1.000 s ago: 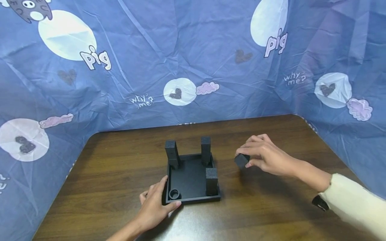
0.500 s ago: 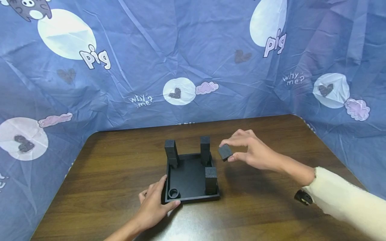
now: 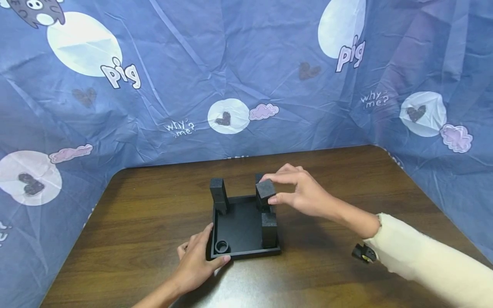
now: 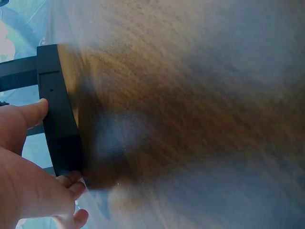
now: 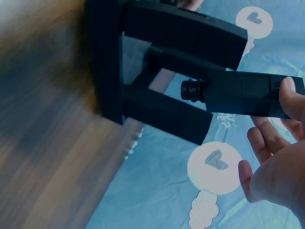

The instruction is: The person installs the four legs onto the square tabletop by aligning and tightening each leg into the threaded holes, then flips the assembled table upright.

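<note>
A black square tray [image 3: 240,231] lies on the wooden table with three black square legs standing in its corners: far left [image 3: 217,194], far right [image 3: 259,203] and near right [image 3: 269,231]. In the near-left corner is a round socket [image 3: 221,247]. My left hand [image 3: 198,265] grips that corner, thumb on the front side and fingers along the left. My right hand [image 3: 308,192] pinches a fourth black leg [image 5: 243,93] by its end, raised over the tray's right side. Its threaded tip [image 5: 192,90] points toward the tray in the right wrist view. The far-right leg is partly hidden behind it.
Around the back and sides of the wooden table [image 3: 154,205] hangs a blue printed cloth [image 3: 185,77]. A small black device [image 3: 363,253] sits at my right wrist, by the cream sleeve [image 3: 427,252].
My right hand has carried the leg leftward from the table's right side to over the tray, turning it on the way. My left hand and the tray have stayed in place.
</note>
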The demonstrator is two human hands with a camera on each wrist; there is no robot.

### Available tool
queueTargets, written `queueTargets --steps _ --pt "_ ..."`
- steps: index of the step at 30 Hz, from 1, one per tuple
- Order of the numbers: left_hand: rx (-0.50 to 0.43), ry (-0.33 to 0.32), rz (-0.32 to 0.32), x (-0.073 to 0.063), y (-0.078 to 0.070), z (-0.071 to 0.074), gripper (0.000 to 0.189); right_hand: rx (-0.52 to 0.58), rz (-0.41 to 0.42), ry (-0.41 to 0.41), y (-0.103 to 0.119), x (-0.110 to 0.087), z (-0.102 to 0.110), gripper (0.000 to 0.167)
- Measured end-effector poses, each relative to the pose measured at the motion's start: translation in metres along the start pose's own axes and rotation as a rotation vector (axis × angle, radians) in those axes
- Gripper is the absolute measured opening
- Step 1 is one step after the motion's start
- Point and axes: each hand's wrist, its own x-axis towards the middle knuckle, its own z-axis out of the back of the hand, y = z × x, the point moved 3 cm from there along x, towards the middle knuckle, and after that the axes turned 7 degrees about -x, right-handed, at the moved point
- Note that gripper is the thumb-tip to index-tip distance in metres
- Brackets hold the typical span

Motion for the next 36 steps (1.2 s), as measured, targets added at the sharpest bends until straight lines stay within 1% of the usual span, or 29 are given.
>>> queueTargets --steps 5,10,15,19,24,28,32,36 --pt "0.005 -0.001 -0.003 0.000 0.001 -0.001 0.095 0.055 -0.031 0.000 0.006 0.004 -0.007 0.045" --pt "0.007 0.004 0.013 0.001 0.001 -0.003 0.094 0.140 -0.111 0.017 0.013 0.007 -0.018 0.044" --pt "0.004 -0.009 -0.001 0.001 0.001 -0.002 0.094 0.209 -0.199 0.029 0.024 0.010 -0.030 0.045" --pt "0.001 -0.012 -0.007 0.001 0.000 -0.001 0.093 0.229 -0.230 0.035 0.032 0.013 -0.038 0.045" --pt "-0.001 -0.010 -0.009 0.001 0.001 -0.001 0.093 0.239 -0.238 0.050 0.040 0.017 -0.049 0.044" --pt "-0.006 -0.015 -0.021 0.001 0.002 -0.002 0.091 0.231 -0.252 0.081 0.044 0.019 -0.059 0.044" --pt "-0.011 -0.014 -0.019 0.002 0.002 -0.002 0.091 0.228 -0.274 0.113 0.049 0.020 -0.068 0.046" --pt "-0.010 -0.013 -0.032 0.001 0.001 -0.002 0.091 0.221 -0.283 0.135 0.054 0.021 -0.076 0.044"
